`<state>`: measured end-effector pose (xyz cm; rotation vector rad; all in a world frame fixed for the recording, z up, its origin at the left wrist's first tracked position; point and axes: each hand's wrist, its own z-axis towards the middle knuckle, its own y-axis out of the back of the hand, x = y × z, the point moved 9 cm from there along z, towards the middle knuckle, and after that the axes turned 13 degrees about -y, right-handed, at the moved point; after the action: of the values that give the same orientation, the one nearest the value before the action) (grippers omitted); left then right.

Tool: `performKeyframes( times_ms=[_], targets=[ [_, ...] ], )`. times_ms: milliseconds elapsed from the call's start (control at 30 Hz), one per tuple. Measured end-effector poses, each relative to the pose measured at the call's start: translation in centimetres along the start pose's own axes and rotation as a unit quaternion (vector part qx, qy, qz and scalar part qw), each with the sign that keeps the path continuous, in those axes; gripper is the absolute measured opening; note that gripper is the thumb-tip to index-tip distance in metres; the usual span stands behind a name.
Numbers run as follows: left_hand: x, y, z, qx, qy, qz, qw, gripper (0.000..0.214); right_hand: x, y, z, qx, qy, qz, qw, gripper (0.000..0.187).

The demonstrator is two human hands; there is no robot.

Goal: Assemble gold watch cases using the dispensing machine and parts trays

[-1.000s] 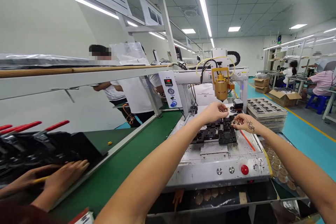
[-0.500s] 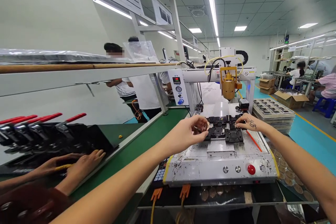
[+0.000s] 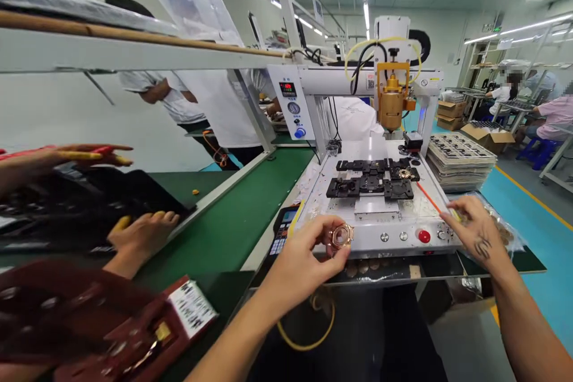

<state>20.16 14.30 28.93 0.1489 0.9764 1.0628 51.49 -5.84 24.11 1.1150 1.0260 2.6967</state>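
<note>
- Drawing the right hand (image 3: 480, 233) back from the black fixture blocks (image 3: 398, 190), where hovering half a second ago; now bringing it to the near-right corner of the white gantry machine (image 3: 367, 237), at 3 o'clock from the left hand (image 3: 308, 255), just beside the near end of an orange-red stick (image 3: 428, 198).
- Carrying a rose-gold watch case (image 3: 341, 236) lower than before, now holding it in front of the machine's near edge, toward 7 o'clock from the fixture blocks.
- Uncovering a gold ring-shaped part (image 3: 404, 173) in the far-right block, toward 2 o'clock from the fixture's middle, previously hiding it partly behind the fingers.
- Suggesting, by judgement, a break in handling at the fixture, leaving one piece seated and keeping another clear of it.
- Pinching the watch case by its rim between left thumb and curled fingers.
- Bending the right fingers, seemingly parting thumb and index; blurring too much to tell of any grip.
- Presenting the watch case as a polished, pinkish-gold round frame with a faceted, notched outline, tilting its face toward the viewer; showing a paler centre, without revealing whether open or glazed.
</note>
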Motion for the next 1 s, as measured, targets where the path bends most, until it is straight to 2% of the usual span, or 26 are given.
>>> performKeyframes(
  times_ms=[67, 167, 267, 333, 400, 433, 533, 600, 700, 867, 1000],
  targets=[
    [1.5, -2.3, -2.4, 0.021, 0.028, -0.031, 0.999, 0.026, -1.5, 0.8, -3.6, -0.02, -0.02, -0.018, 0.999, 0.04],
    [3.4, -7.9, -4.9, 0.105, 0.046, -0.072, 0.991, 0.027, -2.3, 0.2, -6.2, -0.034, -0.041, -0.036, 0.998, 0.044],
    [5.3, -13.7, -6.5, 0.186, 0.044, -0.075, 0.979, 0.03, -0.9, -0.1, -7.1, -0.054, -0.044, -0.026, 0.997, 0.04],
    [6.7, -16.1, -7.3, 0.197, 0.042, -0.062, 0.978, 0.031, 0.5, 0.4, -8.2, -0.075, -0.044, -0.005, 0.996, 0.035],
    [7.6, -17.2, -8.3, 0.198, 0.038, -0.057, 0.978, 0.031, 1.5, 0.4, -9.8, -0.061, -0.054, 0.021, 0.996, 0.03],
    [7.9, -17.3, -8.9, 0.201, 0.034, -0.057, 0.977, 0.032, 1.7, -0.1, -10.8, -0.028, -0.065, 0.031, 0.997, 0.028],
    [8.0, -16.6, -10.6, 0.208, 0.021, -0.063, 0.976, 0.034, 1.7, -3.6, -13.8, 0.127, -0.087, 0.039, 0.987, 0.026],
    [7.7, -15.9, -11.2, 0.207, 0.014, -0.059, 0.976, 0.032, 1.5, -5.6, -15.3, 0.183, -0.076, 0.04, 0.979, 0.027],
    [7.2, -16.1, -10.4, 0.198, 0.004, -0.038, 0.98, 0.032, 0.9, -7.8, -15.5, 0.189, -0.048, 0.043, 0.98, 0.025],
    [6.0, -20.3, -8.2, 0.217, -0.039, -0.048, 0.974, 0.036, 0.0, -10.9, -13.6, 0.191, 0.008, 0.024, 0.981, 0.022],
    [6.0, -22.0, -8.8, 0.238, -0.051, -0.073, 0.967, 0.036, -0.1, -12.0, -13.5, 0.199, 0.057, -0.016, 0.978, 0.02]
  ],
)
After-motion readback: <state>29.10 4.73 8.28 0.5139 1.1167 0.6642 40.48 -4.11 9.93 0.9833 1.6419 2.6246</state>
